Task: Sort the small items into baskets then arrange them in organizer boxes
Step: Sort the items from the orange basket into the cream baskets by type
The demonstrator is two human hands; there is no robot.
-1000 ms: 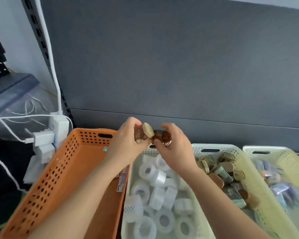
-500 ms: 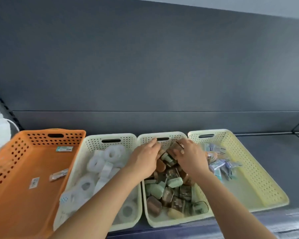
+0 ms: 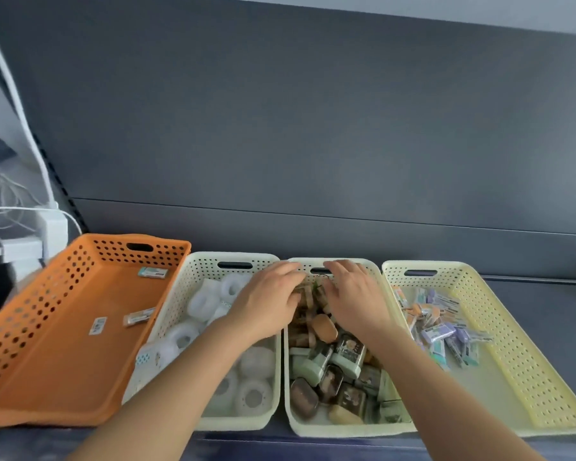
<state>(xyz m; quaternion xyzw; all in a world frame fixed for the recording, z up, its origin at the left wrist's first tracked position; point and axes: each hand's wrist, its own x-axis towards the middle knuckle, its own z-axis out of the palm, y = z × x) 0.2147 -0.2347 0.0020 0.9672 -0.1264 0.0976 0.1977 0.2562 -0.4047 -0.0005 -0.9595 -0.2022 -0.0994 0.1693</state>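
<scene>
The small brown and green cases [image 3: 330,371] lie heaped in the cream basket [image 3: 346,429] in front of me. Both hands are over the pile at its 12 o'clock end. The left hand [image 3: 270,301] dips in with its fingertips buried among the cases, and the right hand [image 3: 353,294] reaches toward the far rim. With the blur, I cannot tell whether either is gripping a case or just raking through them.

At 9 o'clock sits a white basket [image 3: 193,271] full of tape rolls [image 3: 200,299]. Beyond it is an orange basket [image 3: 47,327] with only three flat packets [image 3: 137,317]. At 3 o'clock a yellow basket [image 3: 519,327] holds purple and teal packets [image 3: 439,331].

Each basket holds one kind of item, so I judge the sorting nearly finished. No organizer boxes are in view, so I take that stage as not yet begun.

The cases carry printed pictures and the packets have labels, but no writing is sharp enough to read.
</scene>
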